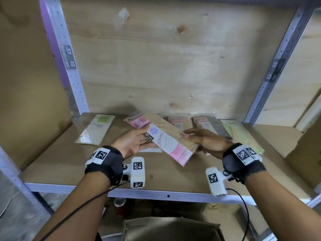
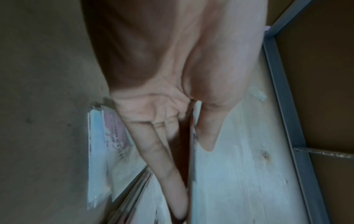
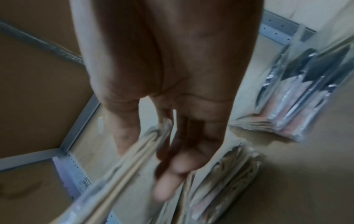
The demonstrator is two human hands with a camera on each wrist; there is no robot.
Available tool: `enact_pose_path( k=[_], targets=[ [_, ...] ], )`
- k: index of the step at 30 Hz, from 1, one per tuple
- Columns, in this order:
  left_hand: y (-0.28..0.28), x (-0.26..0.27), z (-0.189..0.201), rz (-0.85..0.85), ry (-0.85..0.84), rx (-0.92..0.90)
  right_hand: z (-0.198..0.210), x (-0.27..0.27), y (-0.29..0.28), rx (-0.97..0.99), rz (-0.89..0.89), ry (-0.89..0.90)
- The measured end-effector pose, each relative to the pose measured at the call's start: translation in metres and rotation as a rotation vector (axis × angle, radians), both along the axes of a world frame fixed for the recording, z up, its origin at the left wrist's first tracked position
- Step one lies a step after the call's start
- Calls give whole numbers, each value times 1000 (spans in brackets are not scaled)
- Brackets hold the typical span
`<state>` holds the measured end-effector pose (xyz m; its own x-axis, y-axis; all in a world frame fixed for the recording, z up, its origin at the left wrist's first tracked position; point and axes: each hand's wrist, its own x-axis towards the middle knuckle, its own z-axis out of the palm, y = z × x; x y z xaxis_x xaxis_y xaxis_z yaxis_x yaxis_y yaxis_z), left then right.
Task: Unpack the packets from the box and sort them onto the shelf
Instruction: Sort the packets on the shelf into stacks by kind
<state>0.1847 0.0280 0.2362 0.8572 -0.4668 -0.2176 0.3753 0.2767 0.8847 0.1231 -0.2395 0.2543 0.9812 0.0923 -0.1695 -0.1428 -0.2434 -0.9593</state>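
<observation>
Above shelf; packet between hands

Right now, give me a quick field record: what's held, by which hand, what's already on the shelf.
held item: beige packet with pink and white label, tilted above the shelf
left hand: grip on the packet's near-left edge, thumb on top
right hand: grip on the packet's right edge
shelf: brown board, wood panel behind
left of shelf: pale packet with green label, lying flat, alone
back row: pink-labelled packets
right of shelf: light green packets
box: cannot tell from these views
</observation>
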Motion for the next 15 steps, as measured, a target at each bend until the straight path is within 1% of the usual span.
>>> enact_pose_path(
  k=[3,6,9,11,13,15],
  targets=[
    [-5,4,-5,45,-5,35,-10,-3,-16,45,93,-9],
    [-5,12,-6,199,8,39,-16,-5,-30,82,101,-31],
    [-3,19,-7,247,-19,100,-20,-8,-41,90,87,-54],
    [-5,21,-10,254,-55,189,-21,-8,-45,109,69,-74],
    [-7,23,-12,277,-109,289,-23,-8,-46,135,24,-91],
    [-10,27,-14,298,-145,352,-26,-8,-47,150,-49,-101]
  ],
)
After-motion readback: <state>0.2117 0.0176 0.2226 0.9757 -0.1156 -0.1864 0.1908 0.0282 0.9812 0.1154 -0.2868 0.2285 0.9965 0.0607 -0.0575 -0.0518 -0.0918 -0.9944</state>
